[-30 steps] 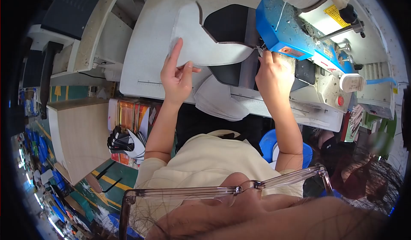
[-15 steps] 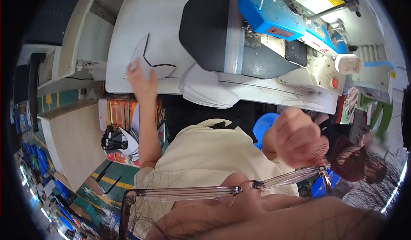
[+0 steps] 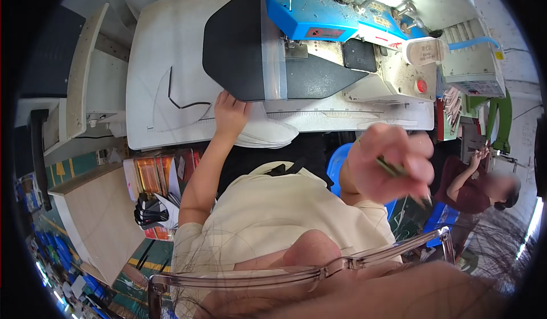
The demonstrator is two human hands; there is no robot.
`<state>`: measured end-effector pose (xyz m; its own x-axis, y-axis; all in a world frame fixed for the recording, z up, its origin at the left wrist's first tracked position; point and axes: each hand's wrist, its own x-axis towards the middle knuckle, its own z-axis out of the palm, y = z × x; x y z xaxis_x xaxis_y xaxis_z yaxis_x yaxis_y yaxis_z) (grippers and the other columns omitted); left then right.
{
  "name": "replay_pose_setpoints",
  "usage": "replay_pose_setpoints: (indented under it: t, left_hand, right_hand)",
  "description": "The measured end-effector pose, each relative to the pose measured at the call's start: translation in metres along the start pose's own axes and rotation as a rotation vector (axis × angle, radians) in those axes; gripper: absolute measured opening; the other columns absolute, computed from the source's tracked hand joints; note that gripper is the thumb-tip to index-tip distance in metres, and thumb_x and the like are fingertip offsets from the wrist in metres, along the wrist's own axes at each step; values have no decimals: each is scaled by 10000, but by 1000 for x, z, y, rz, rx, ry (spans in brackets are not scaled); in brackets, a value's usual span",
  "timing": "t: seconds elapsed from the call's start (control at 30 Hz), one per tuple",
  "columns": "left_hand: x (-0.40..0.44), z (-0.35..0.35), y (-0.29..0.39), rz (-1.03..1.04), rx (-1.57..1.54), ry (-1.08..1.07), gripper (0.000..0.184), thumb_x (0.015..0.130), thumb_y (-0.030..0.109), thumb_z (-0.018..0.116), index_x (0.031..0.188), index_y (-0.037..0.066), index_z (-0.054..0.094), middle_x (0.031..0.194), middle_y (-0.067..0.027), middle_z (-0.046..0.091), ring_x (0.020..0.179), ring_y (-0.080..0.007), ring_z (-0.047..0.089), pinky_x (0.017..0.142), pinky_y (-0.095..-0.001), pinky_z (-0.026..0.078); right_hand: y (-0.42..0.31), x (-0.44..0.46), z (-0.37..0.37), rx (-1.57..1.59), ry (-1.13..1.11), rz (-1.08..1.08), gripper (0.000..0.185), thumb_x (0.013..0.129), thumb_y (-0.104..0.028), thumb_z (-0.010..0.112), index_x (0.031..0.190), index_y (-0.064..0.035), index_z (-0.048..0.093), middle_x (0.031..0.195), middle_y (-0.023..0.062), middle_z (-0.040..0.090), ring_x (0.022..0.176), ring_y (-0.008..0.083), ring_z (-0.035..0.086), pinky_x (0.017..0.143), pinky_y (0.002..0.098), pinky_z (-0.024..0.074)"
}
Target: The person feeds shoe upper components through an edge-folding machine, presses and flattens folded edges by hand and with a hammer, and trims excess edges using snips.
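My left hand [image 3: 231, 114] lies on the white table, its slightly bent fingertips at the lower edge of a black octagonal sheet [image 3: 233, 51]. It touches the left side of a fanned stack of thin white curved pieces [image 3: 265, 132]. Left of it is a white curved piece [image 3: 163, 103] with a narrow black strip [image 3: 191, 104] along its bent edge. My right hand [image 3: 393, 162] is raised off the table, near the camera. Its fingers are closed round a slim, pointed greenish tool [image 3: 390, 168], mostly hidden and blurred.
A blue sewing machine [image 3: 319, 11] stands over the black sheet, with a black phone [image 3: 360, 55] on its base. A red button [image 3: 420, 86] sits at the right. A ruler strip [image 3: 325, 114] runs along the table front. At far right another person [image 3: 470, 185] sits.
My left hand has moved right, from the strip-edged piece to the stack by the black sheet. My right hand has turned, so the pointed tool shows. The whole view has shifted.
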<state>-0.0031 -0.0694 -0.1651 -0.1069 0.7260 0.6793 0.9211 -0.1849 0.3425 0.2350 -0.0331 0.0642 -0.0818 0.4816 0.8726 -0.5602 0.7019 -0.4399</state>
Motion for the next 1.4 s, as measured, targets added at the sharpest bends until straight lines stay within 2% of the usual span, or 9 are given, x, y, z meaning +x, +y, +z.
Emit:
replay_pose_setpoints:
  t: [0.17, 0.5, 0.73, 0.8, 0.97, 1.13, 1.2, 1.3, 1.4]
  left_hand:
    - [3, -5, -1, -262, 52, -309, 278, 704, 53, 688, 978, 9, 674, 1010, -158, 652, 968, -369, 623, 808, -447, 527]
    - [3, -2, 1, -370, -113, -181, 278, 696, 5, 660, 973, 14, 663, 1012, -166, 638, 974, -385, 603, 857, -465, 504]
    - [15, -58, 61, 199, -371, 10, 231, 785, -43, 676, 1002, 30, 641, 998, -147, 707, 807, -281, 704, 649, -343, 556]
    - [40, -92, 91, 118, -454, -4, 261, 800, -53, 665, 1046, 25, 627, 983, -136, 716, 789, -279, 710, 657, -334, 558]
    - [76, -95, 109, -181, -744, -21, 377, 842, -68, 630, 1205, 14, 572, 1002, -148, 707, 820, -304, 705, 715, -342, 562]
    - [108, -83, 107, -168, -502, 13, 434, 857, -89, 584, 1274, 27, 561, 1245, -201, 576, 1019, -335, 649, 781, -363, 547]
    - [114, -77, 109, -113, -283, 22, 416, 847, -44, 588, 1257, 24, 577, 1343, -172, 495, 1090, -316, 578, 876, -401, 493]
    - [122, -74, 111, -62, 16, -193, 367, 862, 62, 586, 1225, 3, 592, 1315, -146, 526, 1151, -293, 516, 976, -430, 404]
    - [120, -66, 108, -72, 27, -274, 380, 849, 98, 598, 1216, -1, 600, 1313, -138, 531, 1221, -308, 479, 1031, -476, 323]
  right_hand:
    - [9, -33, -18, -183, 93, 285, 493, 1069, -409, 328, 1057, 18, 576, 900, 114, 513, 551, 164, 500, 495, 259, 404]
    - [20, -85, -32, -467, 87, 465, 392, 1058, -299, 435, 998, 29, 642, 772, 68, 553, 575, 105, 464, 511, 238, 345]
    - [21, -97, -34, -556, 52, 427, 433, 1038, -332, 462, 1024, 51, 662, 823, 96, 593, 584, 114, 487, 519, 239, 358]
    - [25, -90, -34, -504, -19, 374, 558, 1013, -447, 467, 1104, 76, 641, 894, 130, 612, 553, 91, 465, 492, 235, 343]
    - [41, -42, -5, -509, -85, 670, 273, 888, -86, 675, 1133, 27, 631, 877, 46, 656, 557, 52, 461, 502, 215, 356]
    - [74, -12, 9, -271, 156, 907, 277, 841, -11, 711, 1107, 8, 635, 769, 42, 645, 623, 45, 522, 573, 213, 441]
    - [83, -12, 4, -597, -111, 980, 292, 828, -25, 701, 1108, 24, 633, 776, 115, 675, 645, 144, 632, 610, 280, 496]
    - [87, -14, 9, -791, -261, 913, 325, 829, -16, 677, 1151, 26, 650, 725, 71, 634, 627, 82, 552, 593, 250, 462]
    - [92, -7, 12, -930, -379, 862, 322, 825, -8, 622, 1142, 38, 651, 835, 221, 675, 743, 288, 676, 703, 345, 523]
